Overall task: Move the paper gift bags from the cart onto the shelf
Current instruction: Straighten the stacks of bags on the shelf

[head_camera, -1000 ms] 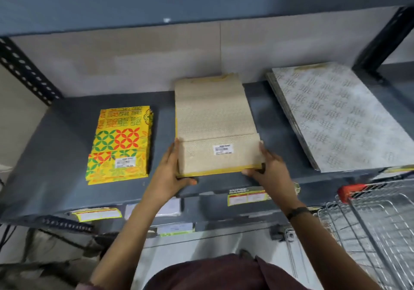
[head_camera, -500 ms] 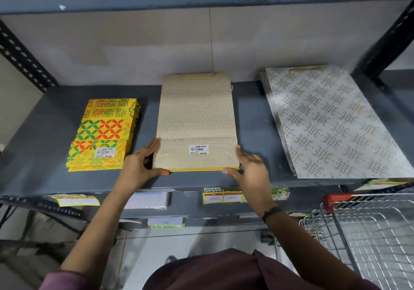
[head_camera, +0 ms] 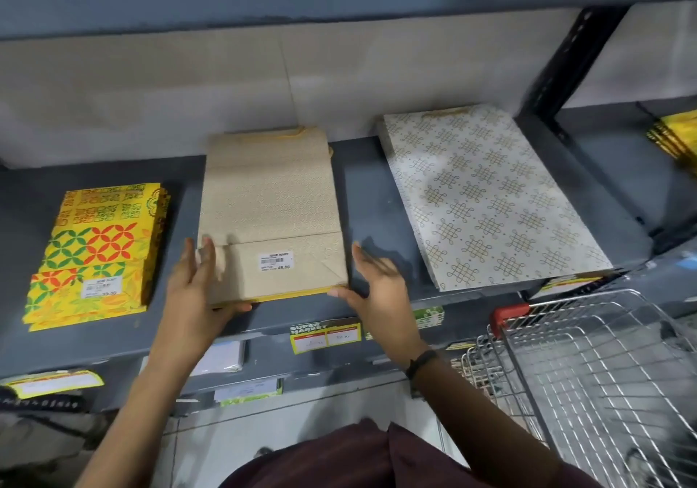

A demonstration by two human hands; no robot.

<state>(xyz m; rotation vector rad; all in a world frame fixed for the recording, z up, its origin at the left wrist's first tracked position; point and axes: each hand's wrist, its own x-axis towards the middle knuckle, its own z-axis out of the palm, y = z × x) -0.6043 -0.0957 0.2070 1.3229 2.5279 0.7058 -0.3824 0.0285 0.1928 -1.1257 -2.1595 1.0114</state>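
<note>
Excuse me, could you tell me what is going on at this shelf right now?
A person is stocking flat paper gift bags on a grey shelf. Both hands are at the beige stack in the middle: the left hand is on its near left corner, and the right hand is open beside its near right corner. A yellow patterned stack lies to the left and a white patterned stack to the right. The wire cart stands at lower right.

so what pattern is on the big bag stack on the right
White with repeating gold knot motifs and dots, clearest in the head view.
</note>
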